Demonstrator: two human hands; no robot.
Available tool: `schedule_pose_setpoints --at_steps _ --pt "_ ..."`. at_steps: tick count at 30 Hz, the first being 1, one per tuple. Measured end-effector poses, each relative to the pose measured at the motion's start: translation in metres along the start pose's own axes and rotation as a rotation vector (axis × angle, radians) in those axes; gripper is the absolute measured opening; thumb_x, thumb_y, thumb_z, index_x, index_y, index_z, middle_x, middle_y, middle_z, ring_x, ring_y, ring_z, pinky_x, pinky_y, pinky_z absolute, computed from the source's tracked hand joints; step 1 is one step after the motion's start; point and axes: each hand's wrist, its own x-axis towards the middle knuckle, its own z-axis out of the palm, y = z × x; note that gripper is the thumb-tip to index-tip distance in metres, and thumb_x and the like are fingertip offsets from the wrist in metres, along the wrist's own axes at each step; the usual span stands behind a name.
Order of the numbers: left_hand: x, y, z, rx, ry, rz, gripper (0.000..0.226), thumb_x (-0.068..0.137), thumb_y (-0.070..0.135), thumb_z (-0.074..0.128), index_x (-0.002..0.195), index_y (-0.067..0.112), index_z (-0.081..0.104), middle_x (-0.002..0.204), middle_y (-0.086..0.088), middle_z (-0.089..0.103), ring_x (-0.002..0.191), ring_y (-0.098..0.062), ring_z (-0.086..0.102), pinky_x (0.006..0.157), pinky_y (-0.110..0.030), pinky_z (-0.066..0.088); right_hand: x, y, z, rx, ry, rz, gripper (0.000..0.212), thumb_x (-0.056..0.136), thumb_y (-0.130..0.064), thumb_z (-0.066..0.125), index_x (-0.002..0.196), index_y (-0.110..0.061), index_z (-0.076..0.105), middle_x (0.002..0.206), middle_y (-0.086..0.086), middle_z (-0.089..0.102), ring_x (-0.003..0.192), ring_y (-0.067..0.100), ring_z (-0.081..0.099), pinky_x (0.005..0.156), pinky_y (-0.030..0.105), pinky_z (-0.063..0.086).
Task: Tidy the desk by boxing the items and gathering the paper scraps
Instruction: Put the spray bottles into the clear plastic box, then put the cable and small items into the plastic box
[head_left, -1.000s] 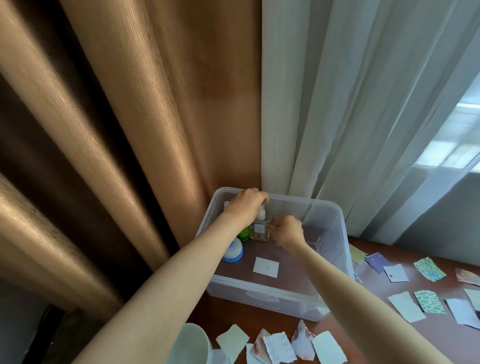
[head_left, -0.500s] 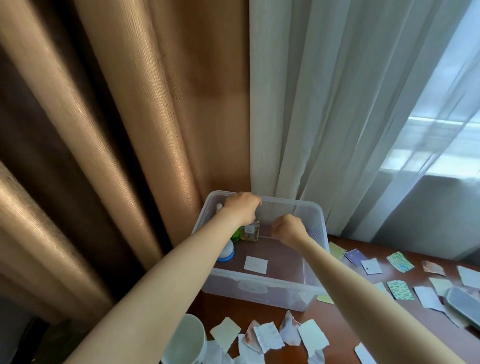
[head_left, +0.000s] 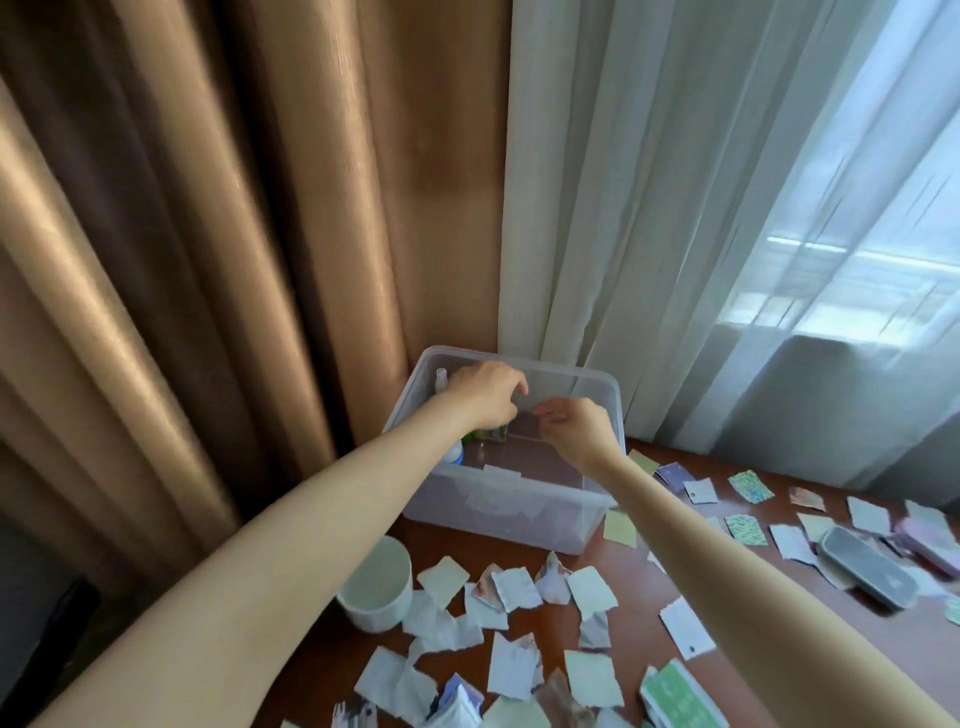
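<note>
Left hand and right hand hovered above the clear box, loosely curled, empty; a bottle stood under the left.

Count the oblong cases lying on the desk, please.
2. A grey case lies at the far right among the paper scraps. A pinkish case lies just beyond it, partly cut off by the frame edge. Others could be out of view.

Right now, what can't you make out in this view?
Head view only:
- Small glass bottle in the clear box: mostly hidden by the left hand.
- Whether the right hand pinches anything: fingers curl away.
- Green booklet: cut by the bottom edge.
- Print on paper scraps: too small, blurred.
</note>
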Motion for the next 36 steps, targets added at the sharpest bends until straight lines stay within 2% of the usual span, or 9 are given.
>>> schedule_pose_setpoints --at_steps 7,11,13,17,21,27,31,34,36 --pt "-0.050 0.010 0.016 -0.154 0.076 0.008 0.037 0.090 0.011 0.047 0.123 0.022 0.058 0.131 -0.009 0.050 0.125 -0.034 0.041 0.105 -0.041 0.030 -0.049 -0.012 0.006 0.092 0.071 -0.048 0.035 0.084 0.002 0.051 0.113 -0.007 0.068 0.114 0.008 0.068 0.107 0.021 0.062 0.092 0.022 0.043" --pt "-0.081 0.013 0.027 -0.255 0.161 0.053 0.034 0.088 0.005 0.049 0.119 0.016 0.060 0.126 -0.007 0.054 0.124 -0.028 0.046 0.098 -0.038 0.043 -0.074 -0.009 0.015 0.107 0.072 -0.088 0.033 0.086 0.002 0.053 0.114 -0.007 0.067 0.114 0.009 0.068 0.103 0.020 0.063 0.089 0.023 0.046" --pt "-0.097 0.011 0.031 -0.299 0.210 0.046 0.030 0.088 0.003 0.050 0.114 0.014 0.061 0.120 -0.005 0.057 0.114 -0.021 0.053 0.092 -0.033 0.046 -0.085 -0.004 0.020 0.109 0.040 -0.070 0.033 0.085 0.002 0.054 0.114 -0.009 0.066 0.115 0.007 0.066 0.097 0.016 0.061 0.083 0.020 0.047" --pt "-0.131 0.005 0.039 -0.351 0.250 0.022 0.021 0.089 0.003 0.051 0.102 0.013 0.063 0.104 -0.001 0.058 0.097 -0.015 0.056 0.077 -0.023 0.043 -0.106 0.006 0.032 0.086 -0.059 -0.036 0.035 0.085 0.003 0.053 0.115 -0.009 0.064 0.118 0.007 0.063 0.094 0.012 0.056 0.077 0.019 0.044" --pt "-0.163 0.000 0.056 -0.395 0.176 -0.036 0.020 0.089 0.005 0.052 0.099 0.017 0.064 0.098 0.003 0.061 0.091 -0.011 0.059 0.080 -0.026 0.051 -0.127 0.016 0.047 0.011 -0.180 -0.012 0.037 0.084 0.004 0.055 0.118 -0.007 0.063 0.122 0.008 0.063 0.107 0.020 0.060 0.082 0.018 0.042" --pt "-0.202 -0.005 0.101 -0.502 0.079 -0.202 0.017 0.087 0.005 0.054 0.095 0.016 0.065 0.097 0.001 0.065 0.084 -0.010 0.056 0.077 -0.021 0.047 -0.152 0.021 0.071 -0.142 -0.370 -0.071 0.036 0.084 -0.002 0.059 0.118 -0.012 0.064 0.126 0.002 0.060 0.110 0.018 0.056 0.076 0.017 0.037" --pt "-0.222 -0.003 0.137 -0.540 -0.032 -0.268 0.020 0.086 0.002 0.053 0.094 0.014 0.067 0.100 -0.002 0.067 0.087 -0.013 0.060 0.082 -0.024 0.051 -0.165 0.030 0.087 -0.261 -0.573 -0.077 0.040 0.083 -0.013 0.064 0.121 -0.024 0.060 0.126 0.006 0.052 0.110 0.022 0.051 0.091 0.030 0.047" --pt "-0.234 -0.006 0.160 -0.506 -0.123 -0.316 0.016 0.088 0.010 0.057 0.100 0.017 0.065 0.106 0.000 0.064 0.090 -0.010 0.057 0.075 -0.020 0.047 -0.173 0.035 0.091 -0.322 -0.671 -0.048 0.047 0.080 -0.019 0.068 0.124 -0.029 0.056 0.132 0.005 0.046 0.121 0.026 0.042 0.102 0.045 0.039" --pt "-0.239 -0.008 0.172 -0.480 -0.159 -0.344 0.018 0.089 0.016 0.060 0.106 0.019 0.062 0.112 0.000 0.061 0.093 -0.011 0.056 0.076 -0.020 0.048 -0.177 0.038 0.091 -0.333 -0.695 -0.043 0.051 0.079 -0.019 0.068 0.126 -0.030 0.052 0.136 0.005 0.041 0.126 0.027 0.036 0.106 0.049 0.033"
